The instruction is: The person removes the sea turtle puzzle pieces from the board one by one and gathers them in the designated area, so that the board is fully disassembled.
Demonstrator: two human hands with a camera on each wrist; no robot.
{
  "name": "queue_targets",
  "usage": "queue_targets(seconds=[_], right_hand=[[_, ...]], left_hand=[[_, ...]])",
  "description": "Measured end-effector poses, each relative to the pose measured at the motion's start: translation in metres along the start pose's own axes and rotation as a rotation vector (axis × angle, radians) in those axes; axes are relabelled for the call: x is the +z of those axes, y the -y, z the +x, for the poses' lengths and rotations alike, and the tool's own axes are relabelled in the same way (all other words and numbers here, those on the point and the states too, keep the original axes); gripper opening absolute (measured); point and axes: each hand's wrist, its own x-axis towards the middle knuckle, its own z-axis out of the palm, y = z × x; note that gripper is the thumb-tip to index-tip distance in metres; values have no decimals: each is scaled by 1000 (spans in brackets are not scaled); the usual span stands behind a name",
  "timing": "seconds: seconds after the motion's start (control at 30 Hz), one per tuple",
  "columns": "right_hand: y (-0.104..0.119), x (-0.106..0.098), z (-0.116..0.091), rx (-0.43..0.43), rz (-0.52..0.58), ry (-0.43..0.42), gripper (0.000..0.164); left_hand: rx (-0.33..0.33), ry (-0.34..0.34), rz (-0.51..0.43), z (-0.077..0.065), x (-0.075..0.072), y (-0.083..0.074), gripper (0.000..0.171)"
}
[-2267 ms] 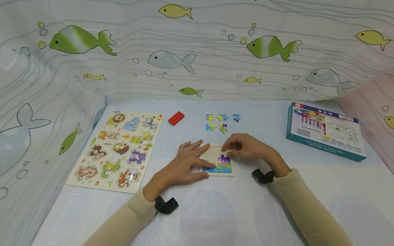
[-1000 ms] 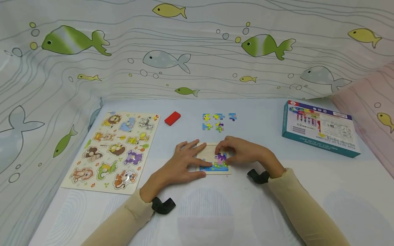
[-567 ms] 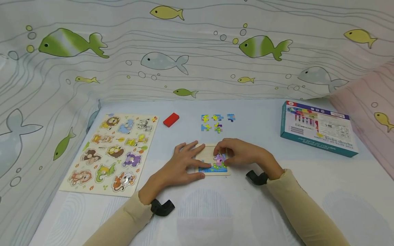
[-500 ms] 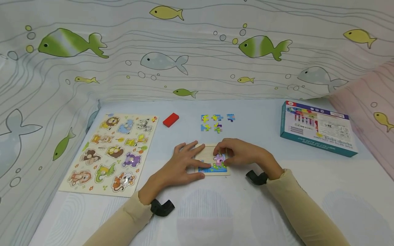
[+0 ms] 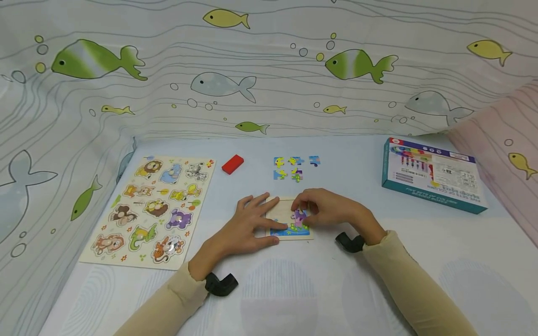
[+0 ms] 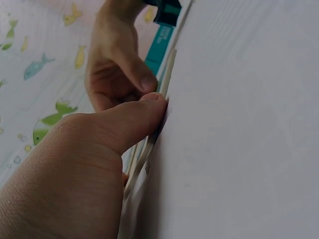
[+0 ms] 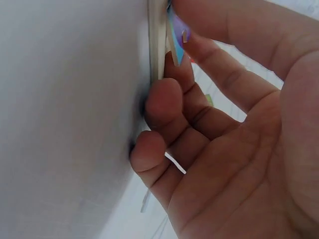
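Note:
A small wooden puzzle tray (image 5: 283, 210) lies on the table with blue, green and purple pieces along its lower part. My left hand (image 5: 245, 228) rests on the tray's left side, fingers spread and straight. In the left wrist view its thumb (image 6: 144, 112) lies against the tray edge. My right hand (image 5: 332, 207) pinches a purple puzzle piece (image 5: 299, 216) at the tray's right side. In the right wrist view this puzzle piece (image 7: 178, 37) stands tilted off the tray, between thumb and fingers. Several loose puzzle pieces (image 5: 280, 174) lie behind the tray.
A large animal peg puzzle board (image 5: 138, 200) lies at the left. Behind the tray, to the left, is a red block (image 5: 233, 164). A flat teal box (image 5: 433, 175) lies at the right. Fish-printed sheeting (image 5: 290, 116) encloses the table's back and sides.
My right hand has shifted slightly left and inward over the tray with the purple piece, which has changed its tilt. My left hand stays on the tray. The head view has drifted a little.

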Motion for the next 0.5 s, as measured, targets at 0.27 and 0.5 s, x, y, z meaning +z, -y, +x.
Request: queue_targets(seconds=[0.27,0.5], right_hand=[[0,1,-1,4,-15,9,34],[1,0,0,3,-49,16,38]], left_hand=[[13,-13,-1,0,0,0,34],[8,-6,3,0,0,1,34]])
